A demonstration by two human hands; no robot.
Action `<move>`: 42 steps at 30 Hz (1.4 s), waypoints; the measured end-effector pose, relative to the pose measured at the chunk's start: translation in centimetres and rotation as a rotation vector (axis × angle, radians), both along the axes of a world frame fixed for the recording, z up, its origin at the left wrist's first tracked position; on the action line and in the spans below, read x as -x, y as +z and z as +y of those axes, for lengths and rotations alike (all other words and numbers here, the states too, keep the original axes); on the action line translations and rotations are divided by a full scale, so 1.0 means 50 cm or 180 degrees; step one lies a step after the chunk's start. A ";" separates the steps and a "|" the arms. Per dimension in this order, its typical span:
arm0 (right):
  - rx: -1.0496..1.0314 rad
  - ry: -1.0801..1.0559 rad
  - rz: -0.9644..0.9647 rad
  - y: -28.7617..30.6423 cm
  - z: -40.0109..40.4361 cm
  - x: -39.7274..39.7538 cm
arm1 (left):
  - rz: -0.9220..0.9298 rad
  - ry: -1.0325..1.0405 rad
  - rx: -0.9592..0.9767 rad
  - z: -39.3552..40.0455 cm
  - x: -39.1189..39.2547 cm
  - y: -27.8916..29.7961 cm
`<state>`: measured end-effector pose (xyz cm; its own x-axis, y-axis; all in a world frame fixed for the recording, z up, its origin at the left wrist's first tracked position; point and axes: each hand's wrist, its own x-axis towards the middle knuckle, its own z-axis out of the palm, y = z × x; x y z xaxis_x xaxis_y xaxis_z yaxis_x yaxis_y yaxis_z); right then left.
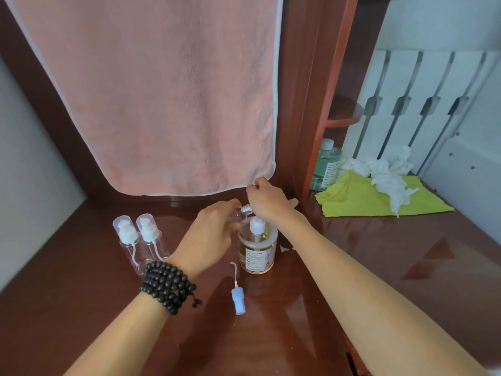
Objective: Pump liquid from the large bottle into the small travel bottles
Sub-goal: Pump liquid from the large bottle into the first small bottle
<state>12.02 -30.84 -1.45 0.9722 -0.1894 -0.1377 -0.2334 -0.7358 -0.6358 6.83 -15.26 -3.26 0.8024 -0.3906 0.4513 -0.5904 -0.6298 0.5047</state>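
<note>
The large bottle [257, 249] of pale yellow liquid stands upright on the wooden table [352, 267], its white pump collar showing. My left hand [211, 234], beaded bracelet at the wrist, holds a small clear travel bottle [241, 211] tilted, with its threaded neck toward the pump. My right hand [267, 200] rests above the large bottle's pump head, fingers curled over it; the nozzle itself is hidden. Two more clear travel bottles [138, 240] with white capped pumps stand at the left. A loose blue spray pump top [238, 298] with its tube lies on the table in front.
A pink towel [162, 90] hangs behind the table. At the right lie a green cloth [360, 196] with crumpled white tissues [387, 175], and a green-liquid bottle [326, 165] stands by the wooden post. A white radiator is beyond.
</note>
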 end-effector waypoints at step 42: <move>-0.0009 -0.0274 0.0275 -0.016 0.014 0.024 | 0.0143 0.0228 -0.0051 -0.012 0.013 -0.026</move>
<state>10.81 -30.12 -2.28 0.9369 -0.2712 -0.2208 -0.3496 -0.7088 -0.6126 6.16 -15.87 -4.56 0.8479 -0.3384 0.4082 -0.5205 -0.6779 0.5192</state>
